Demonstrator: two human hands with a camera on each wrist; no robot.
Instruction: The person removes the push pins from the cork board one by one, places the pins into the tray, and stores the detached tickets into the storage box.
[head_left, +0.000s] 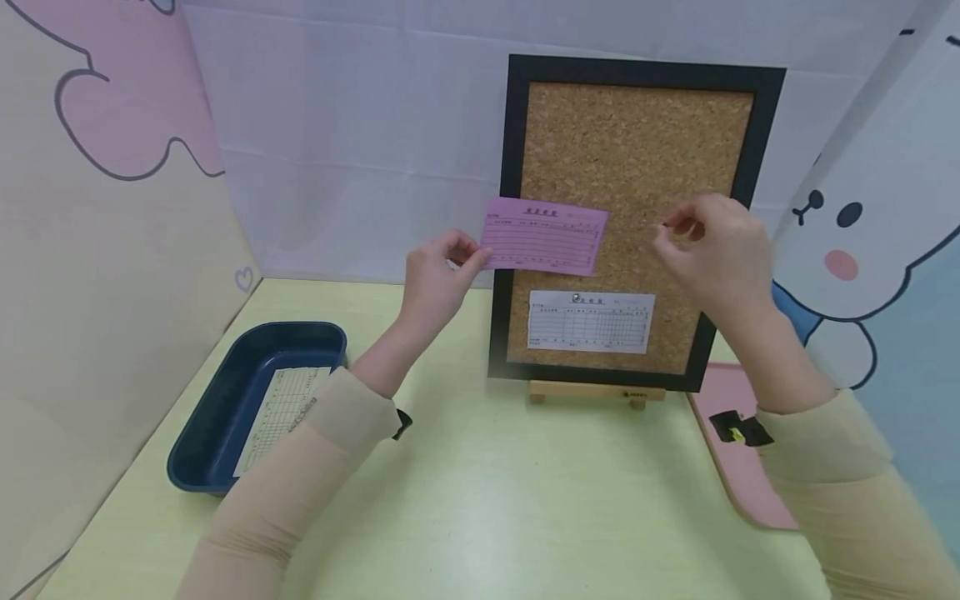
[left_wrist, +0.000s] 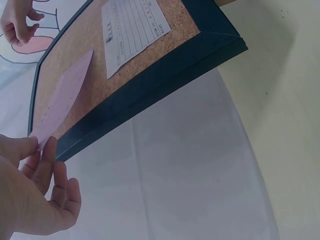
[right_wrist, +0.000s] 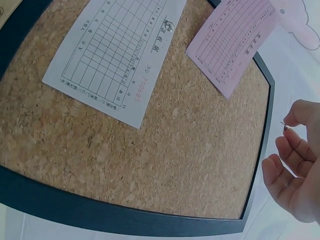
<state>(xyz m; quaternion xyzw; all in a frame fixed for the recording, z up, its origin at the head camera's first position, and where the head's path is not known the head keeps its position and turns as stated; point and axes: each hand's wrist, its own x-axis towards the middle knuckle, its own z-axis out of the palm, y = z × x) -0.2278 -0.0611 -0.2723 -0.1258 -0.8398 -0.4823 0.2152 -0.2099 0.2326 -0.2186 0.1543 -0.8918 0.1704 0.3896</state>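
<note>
My left hand (head_left: 442, 275) pinches the left edge of a pink receipt slip (head_left: 543, 237) between thumb and forefinger. The slip overlaps the left side of a black-framed corkboard (head_left: 637, 142), above a white receipt slip (head_left: 590, 322). A silver thumbtack (right_wrist: 169, 26) sits in the white slip's top edge. To the right of the pink slip, my right hand (head_left: 720, 250) is raised in front of the board. Its thumb and forefinger pinch a small thumbtack (right_wrist: 285, 128), whose thin point shows in the right wrist view.
The board leans on a wooden stand (head_left: 596, 390) on the pale table (head_left: 480, 500). At the left is a dark blue tray (head_left: 187, 450) holding a cream printed slip (head_left: 281, 408). A pink mat (head_left: 738, 450) lies at the right, partly behind the right forearm.
</note>
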